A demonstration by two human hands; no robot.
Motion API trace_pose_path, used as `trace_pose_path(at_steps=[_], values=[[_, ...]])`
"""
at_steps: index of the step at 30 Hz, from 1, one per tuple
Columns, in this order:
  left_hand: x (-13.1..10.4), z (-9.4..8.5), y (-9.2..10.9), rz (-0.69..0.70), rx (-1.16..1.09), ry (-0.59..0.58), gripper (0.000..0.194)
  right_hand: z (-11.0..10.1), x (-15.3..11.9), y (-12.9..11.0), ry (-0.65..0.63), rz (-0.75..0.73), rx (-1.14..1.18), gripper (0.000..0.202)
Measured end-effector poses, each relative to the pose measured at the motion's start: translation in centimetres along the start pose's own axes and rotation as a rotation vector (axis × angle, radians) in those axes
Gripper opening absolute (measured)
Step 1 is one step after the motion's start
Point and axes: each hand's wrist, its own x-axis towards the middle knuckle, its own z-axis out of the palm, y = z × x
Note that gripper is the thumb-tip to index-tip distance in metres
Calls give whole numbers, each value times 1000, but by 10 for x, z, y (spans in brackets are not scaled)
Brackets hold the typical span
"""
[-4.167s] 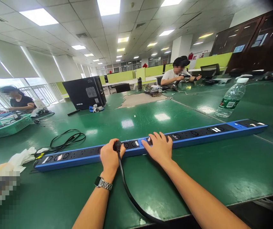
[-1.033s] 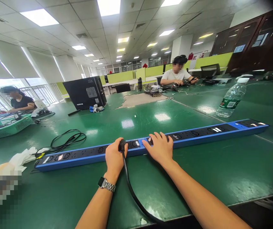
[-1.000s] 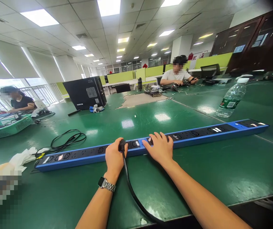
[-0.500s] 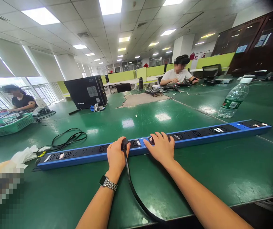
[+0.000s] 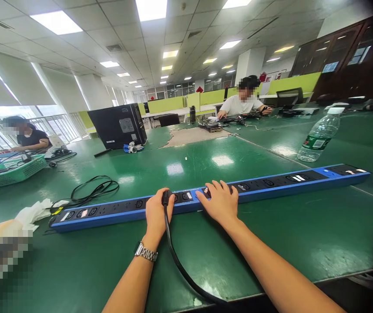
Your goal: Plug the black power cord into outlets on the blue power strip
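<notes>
A long blue and black power strip (image 5: 260,182) lies across the green table in front of me. My left hand (image 5: 156,208) is closed round a black power plug (image 5: 166,196) at the strip, left of its middle. From the plug a thick black cord (image 5: 176,261) runs down over the table's near edge. Whether the plug's pins sit in a socket is hidden by my fingers. Just right of the strip's middle, my right hand (image 5: 220,202) rests on top with its fingers spread, covering some of the sockets.
A thin black cable (image 5: 96,189) lies coiled behind the strip's left end. At the right stands a water bottle (image 5: 320,134). Further back are a computer case (image 5: 117,126) and gloves (image 5: 133,148). A green basket (image 5: 26,169) is far left. Two people sit across the table.
My left hand and the plug have shifted slightly left along the strip, uncovering a socket on their right. The cord's upper part has followed. My right hand stays in place.
</notes>
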Motion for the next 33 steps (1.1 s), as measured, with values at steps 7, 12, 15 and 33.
trace_pose_path(at_steps=[7,12,15,33], values=[[0,1,6,17,33,18,26,-1,0,0,0,-4,-2,60],[0,2,4,10,57,34,27,2,0,1,-3,-1,2,59],[-2,0,4,-3,48,44,28,3,0,1,4,2,7,60],[1,-2,7,27,138,0,27,-1,-1,-1,13,-3,2,58]])
